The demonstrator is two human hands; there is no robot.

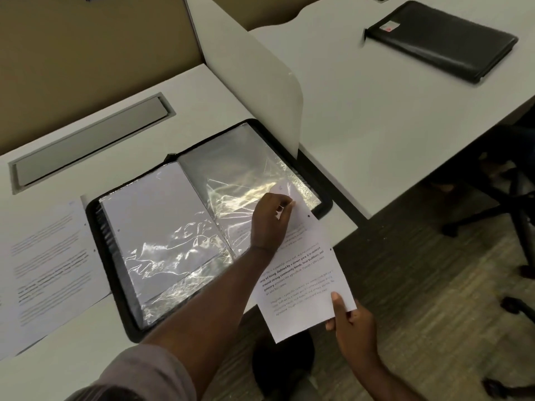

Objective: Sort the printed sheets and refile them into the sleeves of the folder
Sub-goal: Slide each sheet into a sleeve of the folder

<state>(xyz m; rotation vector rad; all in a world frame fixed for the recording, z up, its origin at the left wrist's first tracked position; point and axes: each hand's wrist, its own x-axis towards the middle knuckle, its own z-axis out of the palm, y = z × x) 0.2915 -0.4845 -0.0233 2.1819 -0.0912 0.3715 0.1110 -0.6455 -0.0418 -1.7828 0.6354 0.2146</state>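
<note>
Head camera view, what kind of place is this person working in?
Probably an office or study room: white desks split by a divider panel, a cable hatch set into the desktop, and a wheeled office chair on the floor.

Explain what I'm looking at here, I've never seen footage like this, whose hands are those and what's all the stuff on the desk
There is no machine here: one camera worn on a person's head looks down at their own two bare hands. On the white desk lies an open black folder of shiny plastic sleeves. The left-page sleeve already holds a sheet. The left hand pinches the top of a printed sheet at the right-page sleeve, while the right hand grips the sheet's bottom edge; its top looks partly slid in. More printed pages wait left of the folder. A closed black folder sits on the next desk beyond a white divider, with an office chair at the right.
</note>
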